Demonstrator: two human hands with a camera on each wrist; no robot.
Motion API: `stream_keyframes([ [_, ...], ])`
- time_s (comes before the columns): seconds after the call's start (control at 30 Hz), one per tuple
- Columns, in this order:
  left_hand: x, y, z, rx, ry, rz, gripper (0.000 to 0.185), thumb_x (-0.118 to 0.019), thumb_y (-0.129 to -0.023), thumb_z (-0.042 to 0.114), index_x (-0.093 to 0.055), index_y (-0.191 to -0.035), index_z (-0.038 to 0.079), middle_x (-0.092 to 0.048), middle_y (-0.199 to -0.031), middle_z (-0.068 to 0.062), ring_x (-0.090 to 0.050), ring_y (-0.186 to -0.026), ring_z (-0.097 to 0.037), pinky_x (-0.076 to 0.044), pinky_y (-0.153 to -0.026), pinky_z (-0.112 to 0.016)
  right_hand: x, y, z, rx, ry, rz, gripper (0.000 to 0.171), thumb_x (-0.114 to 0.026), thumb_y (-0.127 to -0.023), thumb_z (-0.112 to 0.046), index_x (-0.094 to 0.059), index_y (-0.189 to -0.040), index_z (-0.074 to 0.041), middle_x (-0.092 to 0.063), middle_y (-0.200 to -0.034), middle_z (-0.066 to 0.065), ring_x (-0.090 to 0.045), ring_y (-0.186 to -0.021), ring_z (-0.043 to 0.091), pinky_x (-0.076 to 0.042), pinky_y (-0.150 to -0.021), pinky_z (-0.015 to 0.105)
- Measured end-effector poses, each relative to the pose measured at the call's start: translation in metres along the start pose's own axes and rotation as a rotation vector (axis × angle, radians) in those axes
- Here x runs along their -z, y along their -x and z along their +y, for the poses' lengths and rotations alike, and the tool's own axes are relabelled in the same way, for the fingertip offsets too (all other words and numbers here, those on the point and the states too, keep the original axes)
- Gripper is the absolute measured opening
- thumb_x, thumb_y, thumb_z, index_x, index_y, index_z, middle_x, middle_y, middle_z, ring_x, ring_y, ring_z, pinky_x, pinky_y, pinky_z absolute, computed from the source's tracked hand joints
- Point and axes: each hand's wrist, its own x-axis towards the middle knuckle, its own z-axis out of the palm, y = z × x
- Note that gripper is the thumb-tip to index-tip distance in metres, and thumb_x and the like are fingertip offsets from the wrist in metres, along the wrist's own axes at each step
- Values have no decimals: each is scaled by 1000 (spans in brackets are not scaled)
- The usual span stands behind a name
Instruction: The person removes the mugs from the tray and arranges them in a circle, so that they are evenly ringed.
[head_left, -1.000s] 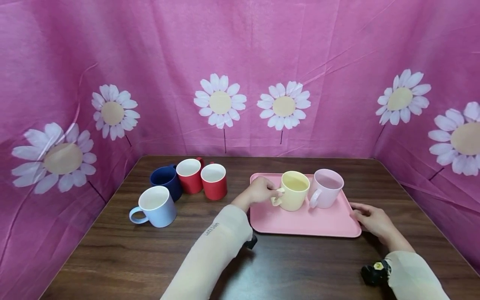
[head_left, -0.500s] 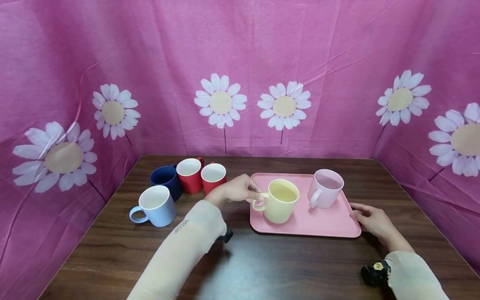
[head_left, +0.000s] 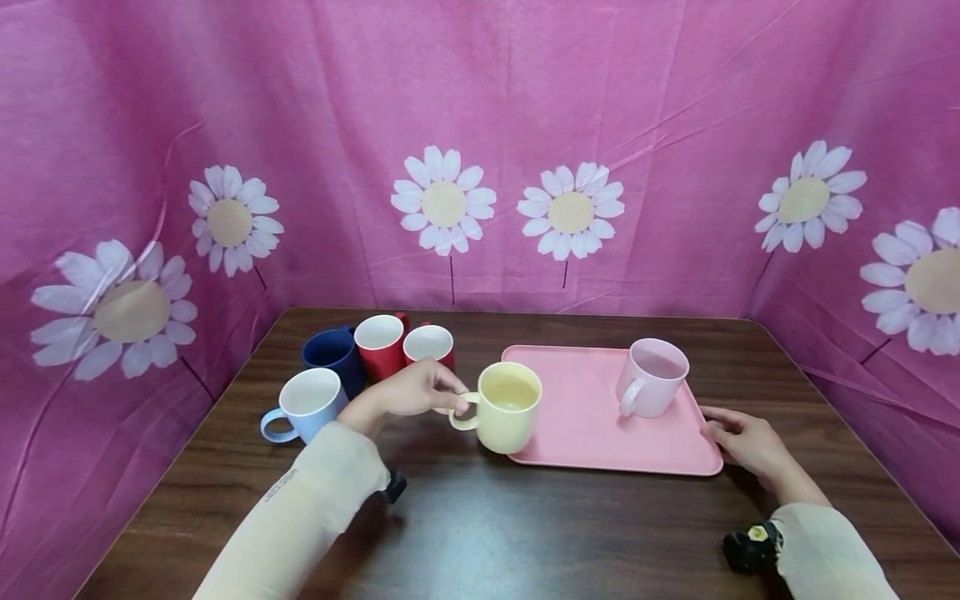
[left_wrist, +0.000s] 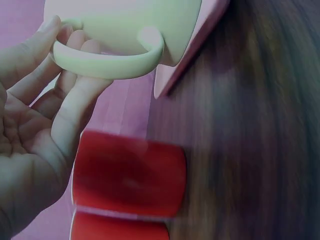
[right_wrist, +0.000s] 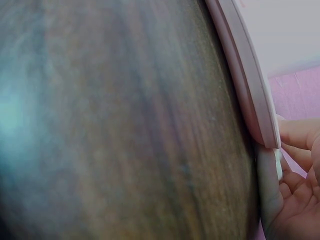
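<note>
A pale yellow mug hangs upright at the left edge of the pink tray, overlapping that edge in the head view. My left hand pinches its handle between thumb and fingers; the left wrist view shows the fingers around the handle loop. On the tray's right part stands a light pink mug, its handle toward the front left. My right hand holds the tray's right edge near the front corner. In the right wrist view, fingers lie above and below the tray rim.
At the left of the wooden table stand a light blue mug, a dark blue mug, a red mug and another red mug. My left forearm partly covers this group. A pink flowered cloth hangs behind.
The yellow mug, held by its handle in my left hand, has moved left and toward me, from beside the pink mug to the tray's left edge. My right hand has stayed put.
</note>
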Motion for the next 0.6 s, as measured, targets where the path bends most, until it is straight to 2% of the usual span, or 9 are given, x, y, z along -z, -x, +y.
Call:
stream_keyframes([
  [0.27,12,39,-14,12,11,51,15,-68,-86,1,-70,-97,-9,-68,-78,-6,-57,-72,-12,-54,-66,-31,1,-1,3,-2,2,2,50,-55,-97,-14,-39,-134,15,-61,-101,18,-59,-79,5,-55,-68,31],
  [0.43,14,62,-19,27,8,64,14,-67,-87,2,-70,-97,-8,-65,-77,-7,-52,-68,-11,-48,-60,-25,1,-1,3,-6,11,0,50,-55,-97,-15,-39,-134,15,-60,-100,17,-58,-79,6,-55,-68,31],
  [0.6,17,87,-24,2,2,93,15,-67,-87,3,-70,-96,-8,-65,-76,-10,-52,-67,-10,-46,-59,-23,1,-2,3,-11,16,-2,50,-54,-97,-15,-39,-135,14,-60,-101,19,-58,-79,6,-55,-69,32],
])
